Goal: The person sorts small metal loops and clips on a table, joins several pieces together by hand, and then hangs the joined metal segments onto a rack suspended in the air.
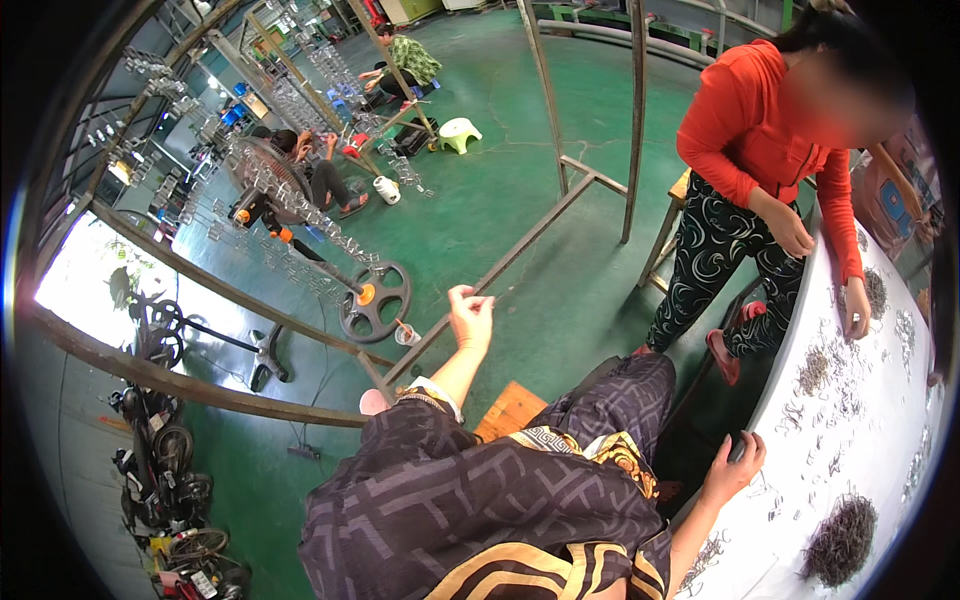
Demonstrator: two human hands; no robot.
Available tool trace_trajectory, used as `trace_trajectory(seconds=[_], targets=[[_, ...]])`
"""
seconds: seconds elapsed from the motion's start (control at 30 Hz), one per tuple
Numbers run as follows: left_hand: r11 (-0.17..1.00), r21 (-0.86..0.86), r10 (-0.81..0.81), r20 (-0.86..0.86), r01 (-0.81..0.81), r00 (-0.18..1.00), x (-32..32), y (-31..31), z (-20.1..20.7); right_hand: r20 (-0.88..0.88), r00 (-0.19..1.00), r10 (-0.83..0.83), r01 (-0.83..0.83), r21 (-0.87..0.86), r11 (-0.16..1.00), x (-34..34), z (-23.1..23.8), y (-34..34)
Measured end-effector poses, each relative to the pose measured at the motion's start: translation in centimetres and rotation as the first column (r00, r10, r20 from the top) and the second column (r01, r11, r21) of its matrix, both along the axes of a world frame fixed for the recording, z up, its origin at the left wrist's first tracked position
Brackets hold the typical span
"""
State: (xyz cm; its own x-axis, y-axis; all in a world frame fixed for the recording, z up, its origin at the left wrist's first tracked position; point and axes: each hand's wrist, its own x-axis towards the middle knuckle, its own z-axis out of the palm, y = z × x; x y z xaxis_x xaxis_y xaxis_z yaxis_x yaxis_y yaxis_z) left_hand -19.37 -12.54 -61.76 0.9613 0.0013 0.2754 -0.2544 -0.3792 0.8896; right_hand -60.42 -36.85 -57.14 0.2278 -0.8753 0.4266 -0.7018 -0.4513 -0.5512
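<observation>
My left hand (470, 318) is raised over the floor in front of the metal frame's lower bar (520, 238). Its fingers are curled into a pinch, and whatever they may hold is too small to make out. At the near edge of the white table (765, 545), my right hand (728, 475) is closed around a small dark object (737, 452) whose kind I cannot tell. Small dark metal-looking pieces (795, 410) lie scattered over the tabletop. A dense dark heap of thin pieces (840, 540) sits near its front, with smaller piles (815, 370) farther back.
A person in a red top (735, 130) stands across the table corner, one hand over the pieces. A wooden stool (510, 408) is beside me. Left stand a large fan (270, 180), hanging strands of metal pieces (340, 235) and parked bikes (175, 470). Two people sit farther off.
</observation>
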Motion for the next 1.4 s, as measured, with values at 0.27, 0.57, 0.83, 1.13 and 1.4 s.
trace_trajectory(seconds=[0.27,0.57,0.83,1.13,1.4], targets=[[0.856,-0.194,-0.492,-0.022,0.479,0.870,-4.0,-11.0,3.8,0.039,0.999,0.012,-0.012,-0.004,1.000,0.7,-0.1,0.1],[0.323,-0.396,-0.935,0.005,0.860,0.353,-15.7,-20.3,8.9,0.217,0.975,0.042,-0.038,-0.023,0.999,0.6,2.9,1.2],[-0.012,-0.315,-0.999,-0.037,0.949,-0.025,-22.1,-21.1,7.7,0.300,0.930,-0.211,0.224,-0.010,0.974,-1.4,6.0,1.3],[-0.148,-0.287,-0.970,-0.144,0.947,-0.196,-25.5,-19.8,6.5,-0.007,0.743,-0.669,0.665,0.113,0.738,-11.5,2.6,1.7],[-0.199,-0.249,-0.956,-0.162,0.948,-0.244,-25.8,-19.0,6.3,-0.087,0.775,-0.626,0.629,0.198,0.751,-12.0,2.1,-0.6]])
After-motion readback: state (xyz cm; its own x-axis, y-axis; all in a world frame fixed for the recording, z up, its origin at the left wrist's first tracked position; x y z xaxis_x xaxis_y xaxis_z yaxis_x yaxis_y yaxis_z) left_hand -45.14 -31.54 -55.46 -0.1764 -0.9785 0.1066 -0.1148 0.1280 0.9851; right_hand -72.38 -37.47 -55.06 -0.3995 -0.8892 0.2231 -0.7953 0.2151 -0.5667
